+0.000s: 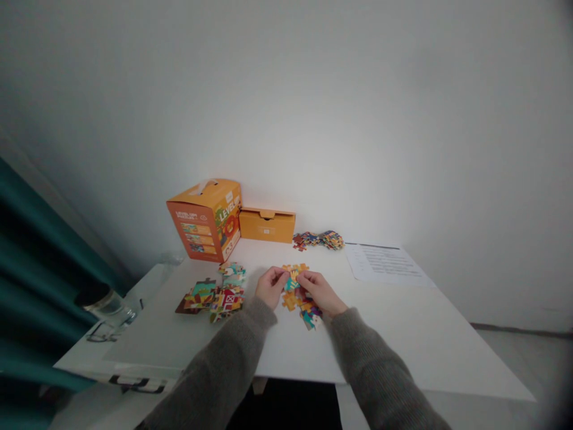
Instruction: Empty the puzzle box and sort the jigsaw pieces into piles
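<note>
Over the white table, my left hand (270,286) and my right hand (321,291) face each other, fingers closed in a pinch. Between their fingertips is a teal and yellow puzzle piece (293,279), pinched from both sides; whether it is one piece or some joined ones I cannot tell. Just under and in front of the hands lie loose puzzle pieces, an orange one (290,300) and a teal and purple cluster (310,315) among them. My right fingers hide part of this group. To the left of my left hand, more colourful puzzle pieces (227,300) lie in an overlapping heap.
An orange puzzle box (203,233) and a flat orange carton (267,226) stand against the wall. Further right are a pile of puzzle pieces (332,240) and printed sheets (387,264). A lidded glass jar (110,307) and eyeglasses (102,332) sit at the left.
</note>
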`<state>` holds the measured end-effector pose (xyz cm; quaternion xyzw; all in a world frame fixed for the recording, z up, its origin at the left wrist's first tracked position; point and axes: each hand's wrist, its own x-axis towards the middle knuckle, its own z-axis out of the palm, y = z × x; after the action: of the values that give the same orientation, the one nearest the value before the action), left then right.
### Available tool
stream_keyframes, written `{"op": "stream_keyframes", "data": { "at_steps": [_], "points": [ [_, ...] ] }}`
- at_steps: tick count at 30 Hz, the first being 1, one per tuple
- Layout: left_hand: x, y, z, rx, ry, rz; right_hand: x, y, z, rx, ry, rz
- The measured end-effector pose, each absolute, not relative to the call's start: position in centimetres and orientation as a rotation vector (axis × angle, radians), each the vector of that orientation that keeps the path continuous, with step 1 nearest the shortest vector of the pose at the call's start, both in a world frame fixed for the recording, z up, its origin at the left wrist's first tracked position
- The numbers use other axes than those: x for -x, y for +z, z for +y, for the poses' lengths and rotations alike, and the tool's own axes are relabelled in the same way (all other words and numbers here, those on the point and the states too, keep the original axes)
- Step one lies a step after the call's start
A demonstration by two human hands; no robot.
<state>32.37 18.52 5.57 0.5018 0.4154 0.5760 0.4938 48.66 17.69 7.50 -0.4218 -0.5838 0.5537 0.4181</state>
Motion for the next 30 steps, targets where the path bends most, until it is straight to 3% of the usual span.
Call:
{"op": "stream_keyframes", "data": {
  "at_steps": [6,17,24,30],
  "points": [
    [-32.1,5.3,18.6,-1.302,1.372,1.080,-50.5,7.6,18.8,1.070,1.232,-1.342],
    [-30.8,7.2,14.7,-2.340,1.452,1.399,-51.9,5.3,20.3,1.184,1.012,-1.484],
    [-22.1,12.7,18.4,-2.169,0.856,1.691,-51.9,5.2,20.1,1.230,0.896,-1.611],
    [-15.7,13.1,21.9,-2.113,0.443,2.005,-51.7,5.2,19.9,1.228,0.882,-1.643]
  ]
}}
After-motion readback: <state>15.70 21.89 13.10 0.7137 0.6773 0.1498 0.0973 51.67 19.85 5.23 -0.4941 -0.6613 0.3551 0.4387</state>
